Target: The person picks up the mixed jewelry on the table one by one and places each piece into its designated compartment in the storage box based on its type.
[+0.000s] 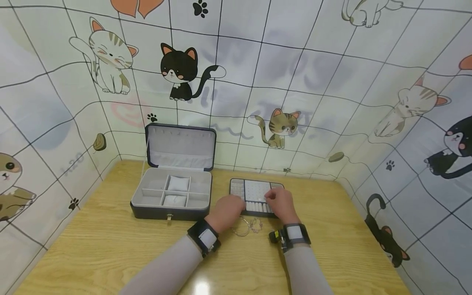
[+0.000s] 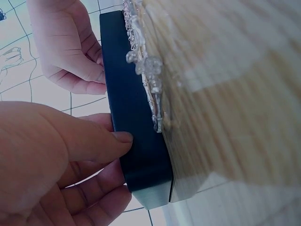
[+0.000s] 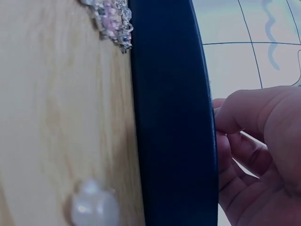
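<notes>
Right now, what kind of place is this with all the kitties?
Probably a small tabletop booth for sorting jewellery: cat-print sheets wall in a wooden table, with an open jewellery box and both hands at a tray.

- A staged recording booth, not a lived-in room: cat-print cloth (image 1: 258, 61) with a black grid hangs on three sides.
- A plain wooden table (image 1: 110, 246) fills the floor of it.
- Beyond the fingers stand an open jewellery case (image 1: 173, 180) and its tray (image 1: 254, 190).
- Wrist-strapped cameras (image 1: 208, 237) mark a data-collection setup.
</notes>
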A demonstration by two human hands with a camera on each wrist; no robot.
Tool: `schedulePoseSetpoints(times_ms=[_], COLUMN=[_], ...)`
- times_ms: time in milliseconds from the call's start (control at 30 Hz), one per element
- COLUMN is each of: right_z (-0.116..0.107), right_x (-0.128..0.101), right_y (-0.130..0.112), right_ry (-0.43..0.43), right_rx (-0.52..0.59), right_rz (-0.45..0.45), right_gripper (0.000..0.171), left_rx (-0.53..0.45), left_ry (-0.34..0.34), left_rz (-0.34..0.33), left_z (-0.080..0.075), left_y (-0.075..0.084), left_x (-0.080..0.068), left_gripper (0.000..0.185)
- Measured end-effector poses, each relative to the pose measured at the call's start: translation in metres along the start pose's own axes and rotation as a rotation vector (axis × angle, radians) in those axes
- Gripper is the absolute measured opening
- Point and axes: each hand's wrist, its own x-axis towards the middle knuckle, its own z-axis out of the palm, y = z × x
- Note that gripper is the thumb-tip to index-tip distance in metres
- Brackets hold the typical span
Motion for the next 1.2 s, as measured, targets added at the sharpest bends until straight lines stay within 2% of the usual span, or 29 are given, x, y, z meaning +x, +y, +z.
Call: schedulePoseSetpoints(times_ms=[367, 633, 867, 1200], right_z=[-0.002, -0.008, -0.014, -0.020], right_x=[-0.001, -0.001, 0.001, 0.002], right_y=[0.000, 0.001, 0.008, 0.011], right_ry=[-0.018, -0.042, -0.106, -0.153], right_rx=[0.011, 0.020, 0.077, 0.164], right_rz=[0.014, 0.033, 0.101, 0.209], right_gripper=[0.014, 0.011, 0.017, 0.019], left_rx=[0.023, 0.021, 0.022, 0.003], left_ry=[0.007, 0.005, 0.001, -0.009], left_rz=[0.004, 0.004, 0.009, 0.001], left_z=[-0.002, -0.002, -0.003, -0.004], left_y=[0.003, 0.003, 0.003, 0.001], left_x=[0.001, 0.001, 0.000, -0.001], left_gripper=[0.013, 0.013, 0.013, 0.014])
